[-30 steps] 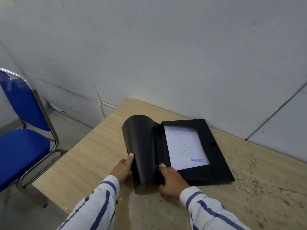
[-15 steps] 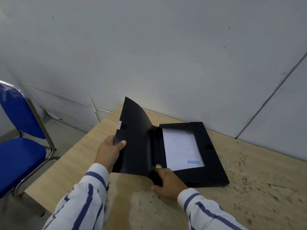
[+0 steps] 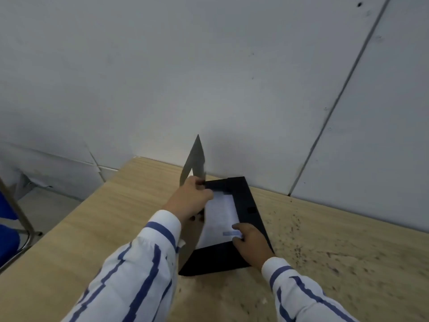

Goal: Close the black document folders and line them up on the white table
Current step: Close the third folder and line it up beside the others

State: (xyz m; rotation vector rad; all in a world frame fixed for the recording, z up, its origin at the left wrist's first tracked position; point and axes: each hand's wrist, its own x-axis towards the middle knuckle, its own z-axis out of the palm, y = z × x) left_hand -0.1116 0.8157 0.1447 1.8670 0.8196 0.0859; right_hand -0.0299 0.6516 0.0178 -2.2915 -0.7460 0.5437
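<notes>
A black document folder lies open on a light wooden table, close to the wall. A white sheet with a blue stamp lies inside it. My left hand grips the folder's cover flap, which stands almost upright over the box. My right hand rests on the folder's near right corner, fingertips on the sheet's lower edge. Both sleeves are white with blue stripes.
A grey panelled wall rises right behind the table. A blue chair with a metal frame stands at the far left beside the table's left edge. The tabletop at the right is speckled and worn.
My left hand has swung the cover flap up from the left side to nearly vertical above the folder. My right hand has shifted from the left spine to the near right corner.
</notes>
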